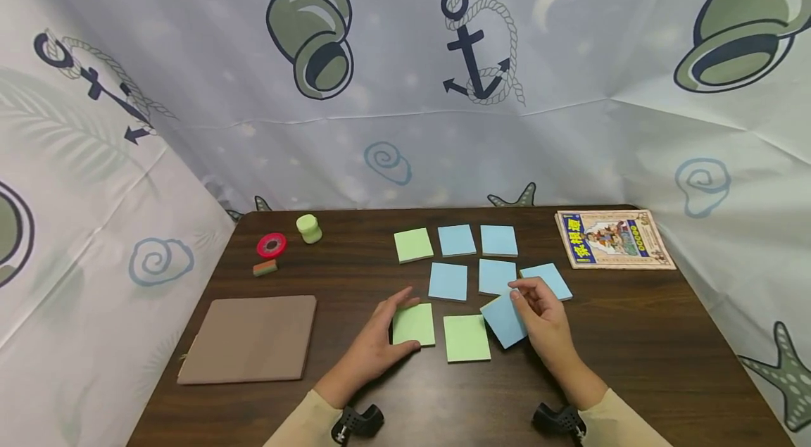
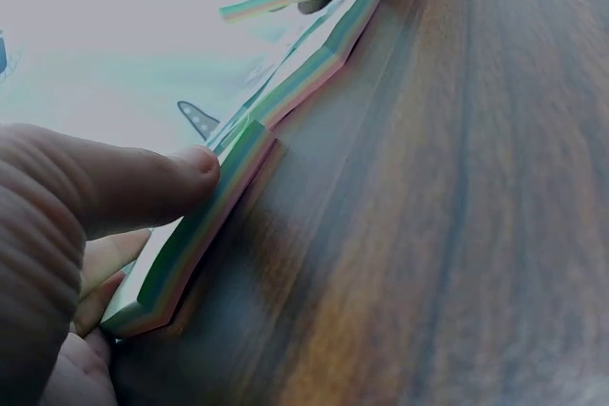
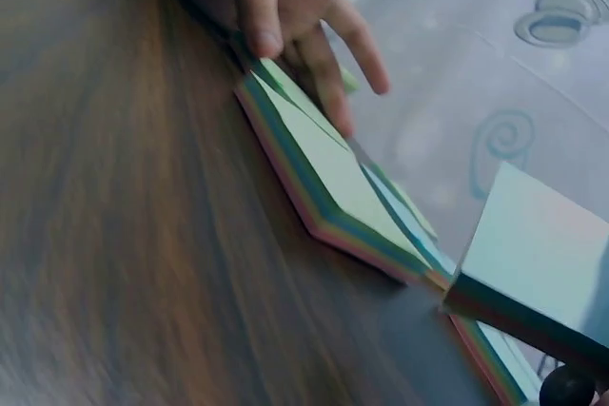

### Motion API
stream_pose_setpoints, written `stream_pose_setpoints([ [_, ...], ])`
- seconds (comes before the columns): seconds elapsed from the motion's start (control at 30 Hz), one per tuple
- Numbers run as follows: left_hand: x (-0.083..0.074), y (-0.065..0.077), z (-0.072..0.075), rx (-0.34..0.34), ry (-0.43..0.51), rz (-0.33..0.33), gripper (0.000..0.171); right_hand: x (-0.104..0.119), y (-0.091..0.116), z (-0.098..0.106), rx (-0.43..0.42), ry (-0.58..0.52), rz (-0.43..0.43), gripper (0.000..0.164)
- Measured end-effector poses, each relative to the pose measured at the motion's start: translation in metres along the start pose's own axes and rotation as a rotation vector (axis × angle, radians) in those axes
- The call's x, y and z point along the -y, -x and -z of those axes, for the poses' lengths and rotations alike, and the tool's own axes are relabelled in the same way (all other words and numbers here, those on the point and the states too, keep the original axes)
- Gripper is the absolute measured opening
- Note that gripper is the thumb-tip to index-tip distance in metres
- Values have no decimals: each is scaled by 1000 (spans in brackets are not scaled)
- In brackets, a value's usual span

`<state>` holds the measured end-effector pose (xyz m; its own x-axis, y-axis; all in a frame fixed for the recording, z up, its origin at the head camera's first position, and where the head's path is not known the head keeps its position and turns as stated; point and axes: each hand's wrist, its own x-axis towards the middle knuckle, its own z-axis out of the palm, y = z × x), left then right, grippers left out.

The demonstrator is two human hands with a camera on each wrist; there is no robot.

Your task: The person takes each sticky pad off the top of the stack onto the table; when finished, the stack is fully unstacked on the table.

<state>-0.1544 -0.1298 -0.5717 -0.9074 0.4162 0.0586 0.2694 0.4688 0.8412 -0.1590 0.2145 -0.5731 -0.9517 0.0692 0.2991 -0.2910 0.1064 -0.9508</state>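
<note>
My left hand (image 1: 379, 338) spans a green-topped sticky note pad (image 1: 415, 325), its thumb along the near edge and fingers at the far side. In the left wrist view, the thumb (image 2: 166, 185) presses that pad's layered, coloured side. Between thumb and fingers, my right hand (image 1: 550, 320) pinches a blue-topped sticky note pad (image 1: 503, 320), tilted and raised off the table, as the right wrist view also shows. Between the hands lies another green-topped pad (image 1: 467, 338). Behind it sit blue-topped pads (image 1: 448, 281) in a middle row, one askew (image 1: 550, 279) beyond my right fingers.
Farther back, a green pad (image 1: 413, 245) and two blue pads (image 1: 456, 241) form a row. A brown board-like rectangle (image 1: 250, 341) lies at left, with a red ring (image 1: 271, 245), small block (image 1: 265, 268) and green spool-shaped piece (image 1: 309, 229) behind. Illustrated booklets (image 1: 614, 239) lie back right.
</note>
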Motion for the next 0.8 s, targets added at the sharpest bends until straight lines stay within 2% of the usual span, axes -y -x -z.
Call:
stream_pose_setpoints([
  [0.23, 0, -1, -2, 4, -5, -6, 98, -6, -6, 12, 14, 85, -2, 23],
  [0.33, 1, -1, -2, 4, -10, -3, 98, -8, -7, 14, 37, 208, 1, 17],
  [0.43, 2, -1, -2, 7, -15, -4, 98, -10, -8, 16, 57, 367, 40, 14],
  [0.53, 2, -1, -2, 7, -13, -6, 97, -11, -9, 18, 58, 539, 124, 18],
  [0.67, 2, -1, -2, 6, -13, -4, 97, -8, -11, 18, 22, 743, 283, 21],
  [0.8, 3, -1, -2, 4, -19, -5, 98, -8, -12, 14, 68, 803, 381, 24],
])
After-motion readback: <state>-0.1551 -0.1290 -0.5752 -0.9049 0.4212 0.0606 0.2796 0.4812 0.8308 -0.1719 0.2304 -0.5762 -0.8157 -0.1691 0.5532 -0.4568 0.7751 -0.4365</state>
